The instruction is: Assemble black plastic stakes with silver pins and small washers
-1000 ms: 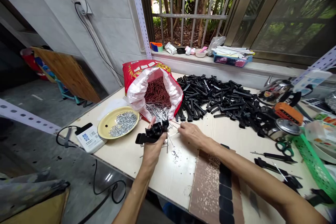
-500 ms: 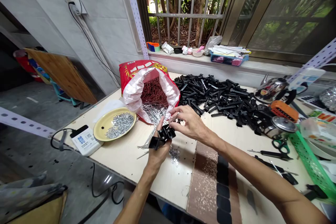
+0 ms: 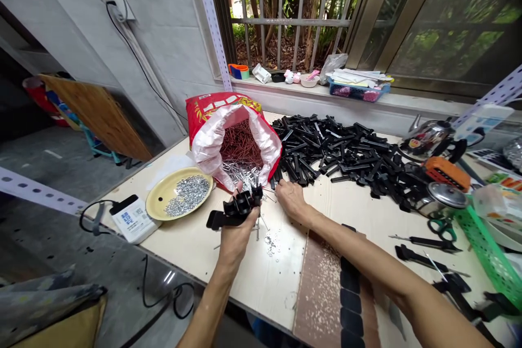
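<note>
My left hand [image 3: 238,236] is closed around a black plastic part [image 3: 240,204] with curved clip shapes, held above the table in front of the sack. It may be more than one piece. My right hand [image 3: 291,199] rests low over the table, fingers curled down at the near left edge of a pile of black plastic parts [image 3: 338,152]. What its fingertips hold, if anything, is hidden. Silvery metal pins [image 3: 240,170] spill from the mouth of a red and white sack [image 3: 206,147], with red-brown rods [image 3: 241,141] behind them. Small washers [image 3: 271,244] lie below my hands.
A yellow plate [image 3: 155,212] of small metal washers stands on the left beside a white box-like device [image 3: 134,220] with a cable. A brown board with black pads [image 3: 350,302] lies in front. Screwdrivers, scissors [image 3: 442,228], a kettle [image 3: 426,136] and a green basket [image 3: 485,261] are at right.
My right hand has left the part in my left hand and moved right and down to the pile's edge. My left hand has shifted slightly left, still holding the black part.
</note>
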`<state>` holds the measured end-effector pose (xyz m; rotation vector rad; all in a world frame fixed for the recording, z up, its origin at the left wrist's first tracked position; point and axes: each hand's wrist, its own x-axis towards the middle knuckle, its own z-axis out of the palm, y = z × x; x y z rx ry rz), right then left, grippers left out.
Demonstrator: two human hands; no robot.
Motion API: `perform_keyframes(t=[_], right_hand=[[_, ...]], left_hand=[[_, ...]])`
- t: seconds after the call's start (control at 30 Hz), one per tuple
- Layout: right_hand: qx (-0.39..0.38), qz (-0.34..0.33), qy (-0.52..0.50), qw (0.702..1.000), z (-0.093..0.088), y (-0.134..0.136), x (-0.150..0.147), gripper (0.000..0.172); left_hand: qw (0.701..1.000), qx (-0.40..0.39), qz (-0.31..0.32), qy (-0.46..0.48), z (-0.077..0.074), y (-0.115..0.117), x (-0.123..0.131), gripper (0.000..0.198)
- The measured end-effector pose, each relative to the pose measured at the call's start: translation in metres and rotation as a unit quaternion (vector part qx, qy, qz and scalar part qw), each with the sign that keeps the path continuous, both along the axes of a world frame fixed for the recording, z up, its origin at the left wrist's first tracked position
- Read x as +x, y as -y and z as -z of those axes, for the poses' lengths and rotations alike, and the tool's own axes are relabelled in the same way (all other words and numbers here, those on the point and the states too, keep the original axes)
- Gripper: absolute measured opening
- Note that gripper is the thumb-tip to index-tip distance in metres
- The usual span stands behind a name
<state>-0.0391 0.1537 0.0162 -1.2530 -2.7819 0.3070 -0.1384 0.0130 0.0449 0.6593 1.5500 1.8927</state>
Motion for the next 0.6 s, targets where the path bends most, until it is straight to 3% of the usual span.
perform_keyframes(t=[0.1,0.2,0.3,0.43,0.6], right_hand=[[0.017,0.014,-0.009,1.000,-0.007,-0.002,0.013,0.027],[0.053,-0.008,-0.114,0.992,-0.040,-0.009,0.040,0.030],[0.117,-0.102,-0.229,0.961,-0.079,-0.004,0.060,0.027],[0.209,-0.158,-0.192,0.946,-0.110,0.013,0.061,0.025],[0.235,-0.254,-0.159,0.925,-0.125,0.021,0.050,0.028]], left_hand=[[1.000,0.013,-0.020,0.011,0.006,-0.001,-0.008,0.049],[1.000,0.005,-0.024,0.012,0.014,-0.004,-0.015,0.049],[1.000,-0.018,0.003,-0.020,0.016,-0.009,-0.015,0.047],[0.996,-0.054,0.039,-0.063,0.005,-0.011,-0.006,0.052],[0.990,-0.087,0.052,-0.094,-0.016,-0.008,0.002,0.054]])
